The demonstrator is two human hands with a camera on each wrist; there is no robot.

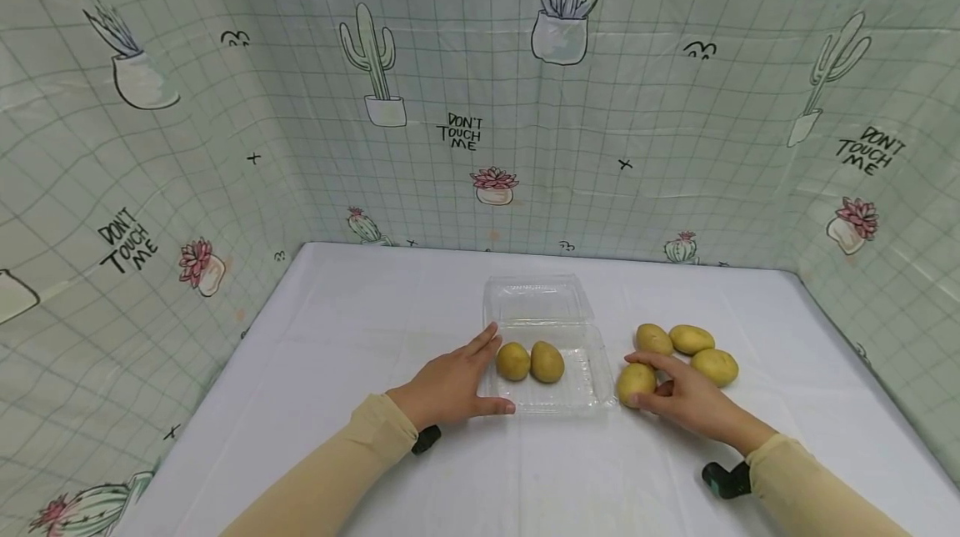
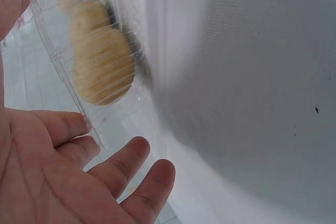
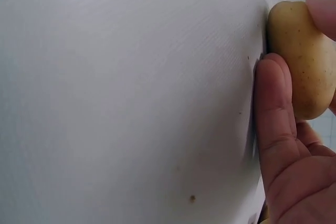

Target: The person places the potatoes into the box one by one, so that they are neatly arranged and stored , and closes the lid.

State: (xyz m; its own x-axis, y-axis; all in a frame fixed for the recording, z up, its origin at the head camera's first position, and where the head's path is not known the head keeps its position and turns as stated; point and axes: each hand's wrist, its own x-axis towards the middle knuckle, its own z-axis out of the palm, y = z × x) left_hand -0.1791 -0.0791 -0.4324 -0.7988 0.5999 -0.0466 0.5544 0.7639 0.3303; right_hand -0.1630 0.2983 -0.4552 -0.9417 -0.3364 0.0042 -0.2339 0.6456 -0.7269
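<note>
A clear plastic clamshell box lies on the white table with its lid tipped back, away from me. Inside it, two potatoes sit side by side toward the left. My left hand is at the box's left side, fingers extended and thumb spread near the front edge; the left wrist view shows its fingertips by the plastic wall. To the right of the box, my right hand holds another potato between thumb and fingers, low at the tabletop.
Just beyond my right hand, three more potatoes lie grouped on the white cloth. Grid-patterned curtains with printed cacti stand behind and at both sides. A dark device is at my right wrist.
</note>
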